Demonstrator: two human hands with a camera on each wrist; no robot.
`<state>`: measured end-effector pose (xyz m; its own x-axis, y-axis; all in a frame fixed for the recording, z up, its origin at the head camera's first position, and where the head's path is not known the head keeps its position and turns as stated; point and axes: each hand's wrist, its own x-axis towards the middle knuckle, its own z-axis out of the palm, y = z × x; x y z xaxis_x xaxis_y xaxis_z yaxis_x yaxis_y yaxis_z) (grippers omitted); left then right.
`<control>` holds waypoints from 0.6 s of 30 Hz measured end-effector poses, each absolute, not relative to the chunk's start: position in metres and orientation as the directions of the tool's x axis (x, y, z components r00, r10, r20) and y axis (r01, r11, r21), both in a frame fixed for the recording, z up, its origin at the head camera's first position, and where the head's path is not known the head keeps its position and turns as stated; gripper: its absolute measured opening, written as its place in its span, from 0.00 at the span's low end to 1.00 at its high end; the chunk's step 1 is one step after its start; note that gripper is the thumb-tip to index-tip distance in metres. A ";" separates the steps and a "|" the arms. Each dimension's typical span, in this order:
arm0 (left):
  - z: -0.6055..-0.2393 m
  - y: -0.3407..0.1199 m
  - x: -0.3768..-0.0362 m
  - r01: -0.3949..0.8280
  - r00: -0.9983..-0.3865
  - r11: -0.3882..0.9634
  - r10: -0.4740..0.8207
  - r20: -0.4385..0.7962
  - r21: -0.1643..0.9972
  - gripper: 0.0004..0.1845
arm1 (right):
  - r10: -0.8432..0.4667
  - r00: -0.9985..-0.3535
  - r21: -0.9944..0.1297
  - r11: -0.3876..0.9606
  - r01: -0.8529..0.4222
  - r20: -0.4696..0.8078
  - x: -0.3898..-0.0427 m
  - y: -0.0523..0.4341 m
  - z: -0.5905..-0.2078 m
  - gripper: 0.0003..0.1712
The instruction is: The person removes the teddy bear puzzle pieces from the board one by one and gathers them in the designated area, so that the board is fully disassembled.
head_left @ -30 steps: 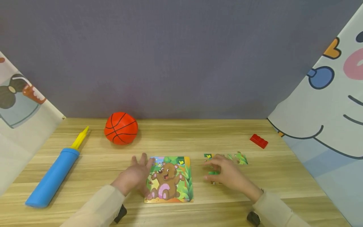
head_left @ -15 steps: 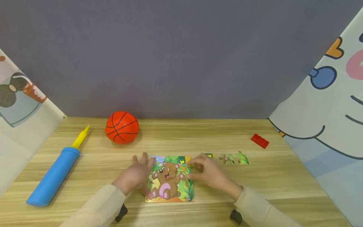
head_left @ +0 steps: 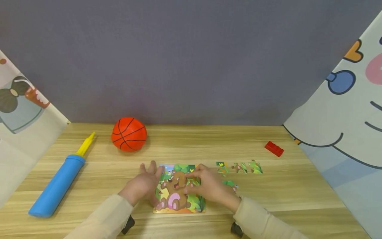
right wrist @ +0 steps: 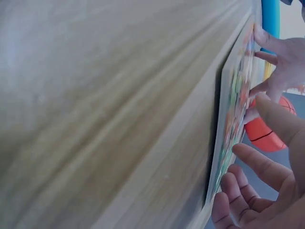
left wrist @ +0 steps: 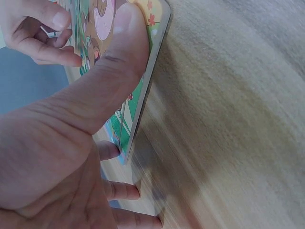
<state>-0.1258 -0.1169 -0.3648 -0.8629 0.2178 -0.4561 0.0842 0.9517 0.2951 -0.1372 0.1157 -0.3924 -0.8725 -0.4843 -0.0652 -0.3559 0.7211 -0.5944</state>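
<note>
A bear puzzle board (head_left: pixel 179 199) lies flat on the wooden table (head_left: pixel 209 139), near its front edge. My left hand (head_left: pixel 148 183) rests with straight fingers on the board's left edge, and its thumb (left wrist: pixel 121 57) presses the board (left wrist: pixel 155 67) near a corner. My right hand (head_left: pixel 193 182) reaches over the board's upper right, its curled fingers (left wrist: pixel 47 36) and thumb pinching a puzzle piece there; the piece itself is mostly hidden. Several loose pieces lie to the right of the board: a row of three (head_left: pixel 239 167) and a green one (head_left: pixel 229 183).
An orange toy basketball (head_left: pixel 129 133) sits at the back left. A blue air pump with a yellow tip (head_left: pixel 58 184) lies along the left side. A red brick (head_left: pixel 274 148) lies at the back right. Printed cloths hang at both table ends.
My right hand has moved left from the loose pieces onto the board, uncovering the green piece. The left hand has stayed on the board's edge.
</note>
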 end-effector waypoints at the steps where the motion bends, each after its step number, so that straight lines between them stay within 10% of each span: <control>1: -0.365 -0.117 -0.126 0.086 -0.863 0.952 0.219 -0.456 0.293 0.70 | -0.485 -0.872 -0.586 0.726 -0.359 -0.066 -0.137 0.115 -0.393 0.33; 18: -0.366 -0.117 -0.126 0.105 -0.871 0.942 0.241 -0.427 0.318 0.67 | -0.523 -0.852 -0.417 0.771 -0.482 0.018 -0.132 0.109 -0.391 0.33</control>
<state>-0.1260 -0.1174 -0.3663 -0.8714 0.2411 -0.4272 0.1046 0.9422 0.3184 -0.1321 0.1092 -0.3911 -0.8521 -0.5230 0.0182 -0.4820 0.7708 -0.4166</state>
